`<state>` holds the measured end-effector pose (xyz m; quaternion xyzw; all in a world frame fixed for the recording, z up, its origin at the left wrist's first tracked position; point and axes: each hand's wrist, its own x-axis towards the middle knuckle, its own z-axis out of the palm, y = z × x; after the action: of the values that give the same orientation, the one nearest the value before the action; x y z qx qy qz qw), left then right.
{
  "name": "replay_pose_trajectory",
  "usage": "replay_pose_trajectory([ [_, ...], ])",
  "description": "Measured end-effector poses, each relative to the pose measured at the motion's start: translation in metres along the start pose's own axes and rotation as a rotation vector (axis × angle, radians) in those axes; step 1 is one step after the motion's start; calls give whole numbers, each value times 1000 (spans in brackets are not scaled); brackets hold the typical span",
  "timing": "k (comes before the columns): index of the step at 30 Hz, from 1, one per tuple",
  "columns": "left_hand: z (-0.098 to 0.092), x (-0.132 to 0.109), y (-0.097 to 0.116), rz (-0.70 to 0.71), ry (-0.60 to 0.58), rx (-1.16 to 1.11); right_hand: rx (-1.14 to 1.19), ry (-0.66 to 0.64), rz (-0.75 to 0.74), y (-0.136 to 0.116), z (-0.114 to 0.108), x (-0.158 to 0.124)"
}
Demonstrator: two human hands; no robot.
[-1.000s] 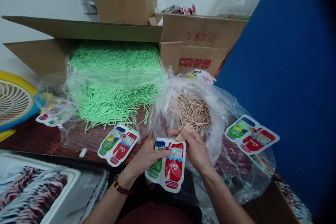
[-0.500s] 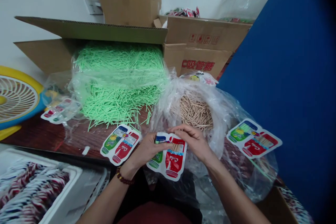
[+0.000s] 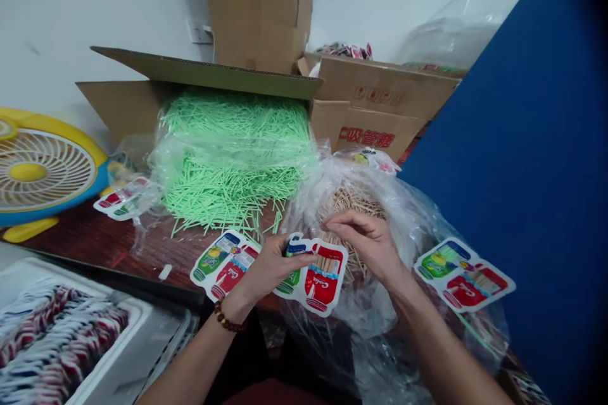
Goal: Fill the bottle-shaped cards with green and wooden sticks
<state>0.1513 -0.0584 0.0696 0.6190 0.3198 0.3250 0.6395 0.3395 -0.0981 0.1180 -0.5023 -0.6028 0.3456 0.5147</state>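
Note:
My left hand (image 3: 268, 267) grips a printed pouch (image 3: 317, 280) with a green and a red bottle shape, thumb across its top. Tan sticks stand in the pouch's red half. My right hand (image 3: 373, 245) hovers just above that pouch, fingers curled and pinched together over the stick ends; what they hold is hidden. Behind it lies a clear plastic bag (image 3: 408, 215) full of tan sticks (image 3: 349, 201). A second pouch (image 3: 227, 261) lies flat on the table to the left. A filled pouch (image 3: 463, 273) rests on the plastic at the right.
An open cardboard box (image 3: 190, 69) spills green sticks (image 3: 232, 158) in plastic. More boxes (image 3: 380, 107) stand behind. A yellow fan (image 3: 38, 171) sits at the left, a white tray (image 3: 118, 342) of striped packets at lower left, a blue panel (image 3: 522, 139) at the right.
My right hand carried a bunch of tan sticks from the bag into the pouch's red half. The view has tilted up and to the left.

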Motion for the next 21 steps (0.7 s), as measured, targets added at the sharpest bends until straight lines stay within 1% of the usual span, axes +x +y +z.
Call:
replay_pose_trajectory([
  [2, -1, 0, 2, 34, 3, 41, -17, -10, -53, -7, 1, 3],
  [4, -2, 0, 4, 60, 10, 67, -19, 28, -83, -12, 2, 5],
  [5, -2, 0, 5, 65, 13, 73, -15, 79, -93, -14, 1, 7],
  [8, -5, -2, 7, 44, 13, 81, 16, 299, -127, -10, -10, 12],
  [10, -7, -2, 8, 25, 26, 72, 5, 421, -131, 2, -23, 16],
  [11, -8, -1, 8, 23, 38, 67, -22, 440, -118, 10, -29, 18],
  [12, -9, -1, 7, 26, 50, 65, -77, 417, -94, 19, -34, 18],
  [14, -10, 2, 5, 35, 64, 72, -192, 295, -33, 33, -38, 15],
  [15, -10, 3, 4, 37, 70, 79, -214, 250, -13, 37, -36, 11],
  [17, -9, 6, 2, 36, 75, 88, -168, 153, -7, 37, -27, 1],
  [19, -9, 9, 0, 36, 85, 95, -135, 20, -73, 29, -14, -8],
  [21, -9, 10, 0, 30, 103, 83, -170, -93, -167, 20, -4, -14],
])
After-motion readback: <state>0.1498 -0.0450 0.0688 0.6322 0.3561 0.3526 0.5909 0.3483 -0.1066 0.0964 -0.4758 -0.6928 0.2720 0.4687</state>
